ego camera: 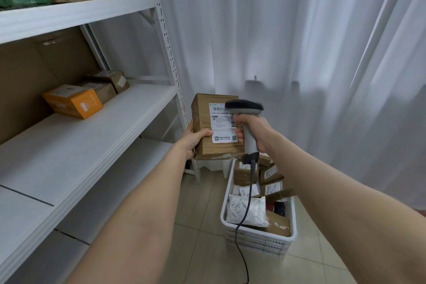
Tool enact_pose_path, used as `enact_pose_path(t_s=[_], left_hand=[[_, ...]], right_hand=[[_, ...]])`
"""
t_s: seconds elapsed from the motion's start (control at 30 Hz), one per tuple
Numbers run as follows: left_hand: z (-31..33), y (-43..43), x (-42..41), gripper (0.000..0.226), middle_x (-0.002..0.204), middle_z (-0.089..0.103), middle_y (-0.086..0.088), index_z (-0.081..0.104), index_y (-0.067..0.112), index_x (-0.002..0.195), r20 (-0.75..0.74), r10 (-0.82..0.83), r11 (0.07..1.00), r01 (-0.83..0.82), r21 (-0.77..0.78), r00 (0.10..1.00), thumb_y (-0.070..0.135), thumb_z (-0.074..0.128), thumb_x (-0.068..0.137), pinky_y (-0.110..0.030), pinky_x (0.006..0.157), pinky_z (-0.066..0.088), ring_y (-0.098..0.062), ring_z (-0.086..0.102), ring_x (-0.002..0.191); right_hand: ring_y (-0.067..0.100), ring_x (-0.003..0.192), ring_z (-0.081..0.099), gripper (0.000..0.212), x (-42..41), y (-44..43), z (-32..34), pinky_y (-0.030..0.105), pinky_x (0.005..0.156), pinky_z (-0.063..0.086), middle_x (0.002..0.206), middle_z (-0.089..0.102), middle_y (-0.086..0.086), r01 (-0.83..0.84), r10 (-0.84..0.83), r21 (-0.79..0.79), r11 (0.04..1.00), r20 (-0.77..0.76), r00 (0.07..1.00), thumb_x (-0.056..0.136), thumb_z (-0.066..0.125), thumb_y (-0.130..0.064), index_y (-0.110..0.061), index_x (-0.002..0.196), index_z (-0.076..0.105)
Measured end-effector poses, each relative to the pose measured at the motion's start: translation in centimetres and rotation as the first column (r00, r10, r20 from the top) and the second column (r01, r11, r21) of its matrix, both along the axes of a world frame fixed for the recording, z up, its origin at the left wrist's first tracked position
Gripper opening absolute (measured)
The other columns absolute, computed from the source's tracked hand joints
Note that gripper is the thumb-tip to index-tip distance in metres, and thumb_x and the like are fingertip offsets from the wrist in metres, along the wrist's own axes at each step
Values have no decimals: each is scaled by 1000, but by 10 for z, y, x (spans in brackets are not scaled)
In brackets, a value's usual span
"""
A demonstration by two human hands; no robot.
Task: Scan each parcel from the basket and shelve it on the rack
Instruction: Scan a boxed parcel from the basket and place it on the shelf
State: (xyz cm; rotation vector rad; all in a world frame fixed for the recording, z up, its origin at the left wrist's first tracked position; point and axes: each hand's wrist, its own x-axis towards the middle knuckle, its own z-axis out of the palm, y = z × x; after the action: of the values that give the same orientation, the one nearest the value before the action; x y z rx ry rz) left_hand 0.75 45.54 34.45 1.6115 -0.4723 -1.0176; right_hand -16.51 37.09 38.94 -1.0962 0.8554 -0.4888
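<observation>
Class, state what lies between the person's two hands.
The labelled cardboard parcel, held by the left hand; the right hand grips the scanner. Head view.

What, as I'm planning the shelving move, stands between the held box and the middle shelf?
Nothing visible from the front: the post stands left of the box, and the shelf's parcels sit far back.

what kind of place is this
Likely a parcel pickup point or small mailroom: a white metal rack holding boxes, a floor basket full of labelled parcels, and a corded scanner aimed at a cardboard parcel.
</observation>
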Motion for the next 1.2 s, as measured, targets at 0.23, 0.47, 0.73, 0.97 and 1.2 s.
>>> enact_pose_path(t_s=[0.23,0.47,0.73,0.97,1.2], left_hand=[[-7,13,11,70,126,59,-9,39,34,139,-38,4,1000,-5,-16,999,13,71,81,-40,66,52,-30,60,106],[-7,23,19,71,124,59,-9,39,36,139,-36,19,1000,-19,2,999,15,73,80,-49,79,52,-31,59,107],[-2,31,27,72,120,60,-7,38,38,138,-25,14,1000,-14,-27,1000,13,72,80,-45,71,54,-29,61,100],[2,41,35,68,107,61,-3,39,38,138,-28,31,1000,-31,-5,999,16,71,82,-37,60,47,-23,60,87],[4,54,48,69,114,61,-7,40,36,138,-27,49,999,-48,3,998,18,73,80,-42,66,48,-25,60,92]], right_hand=[[15,45,50,14,3,12,9,24,45,46,59,55,6,-41,38,-46,998,-57,998,89,60,-11,-2,99,58],[13,42,49,8,8,24,20,20,40,45,57,54,4,-96,86,-93,991,-99,991,91,56,-9,-3,95,57],[13,42,45,3,12,36,32,18,40,43,58,50,6,-87,77,-104,991,-95,993,90,52,-7,-5,90,54],[12,39,44,7,17,41,42,18,42,42,51,50,4,-122,108,-134,983,-104,989,89,52,-7,-7,83,54],[12,38,43,8,32,48,45,18,41,42,49,49,3,-157,146,-125,980,-89,985,90,51,-9,-8,82,52]])
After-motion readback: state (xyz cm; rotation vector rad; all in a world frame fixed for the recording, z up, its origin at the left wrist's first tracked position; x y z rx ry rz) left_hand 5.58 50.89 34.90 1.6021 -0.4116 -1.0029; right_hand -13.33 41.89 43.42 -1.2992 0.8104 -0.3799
